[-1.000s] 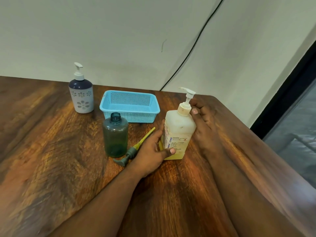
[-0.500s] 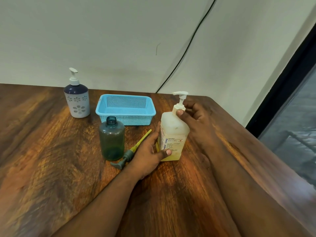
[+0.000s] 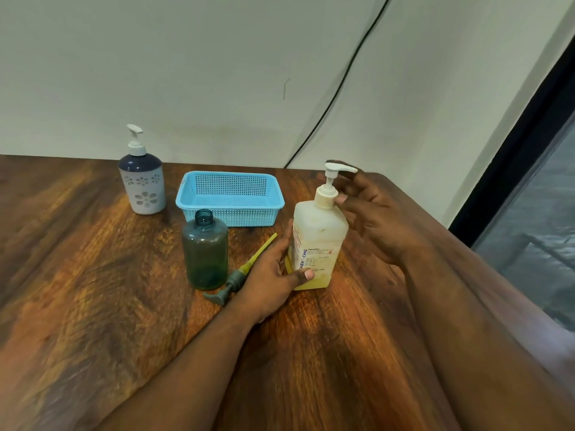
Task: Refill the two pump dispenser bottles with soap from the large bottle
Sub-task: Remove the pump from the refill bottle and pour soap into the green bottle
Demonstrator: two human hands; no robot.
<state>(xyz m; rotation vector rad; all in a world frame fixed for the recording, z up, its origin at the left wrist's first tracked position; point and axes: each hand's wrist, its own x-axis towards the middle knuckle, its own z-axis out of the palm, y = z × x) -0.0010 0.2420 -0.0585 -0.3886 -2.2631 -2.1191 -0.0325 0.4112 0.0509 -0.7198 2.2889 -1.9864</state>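
Note:
The large pale bottle (image 3: 317, 241) with yellow soap at its bottom stands upright on the table, its white pump on top. My left hand (image 3: 273, 275) grips its lower left side. My right hand (image 3: 370, 219) is at the pump collar, thumb touching it, fingers spread behind the nozzle. Left of it stands a green translucent bottle (image 3: 204, 253) with its neck open. Its grey pump with a yellow tube (image 3: 239, 275) lies on the table between the two bottles. A white and navy flowered dispenser (image 3: 141, 178) stands at the back left, pump on.
A blue perforated plastic basket (image 3: 230, 197) sits behind the green bottle. The wooden table (image 3: 93, 306) ends at a corner behind my right hand, by the wall. A black cable (image 3: 342, 76) runs down the wall. A dark frame borders the right.
My right hand has turned around the large bottle's pump; the nozzle now points right instead of left. My left hand still holds the bottle's base.

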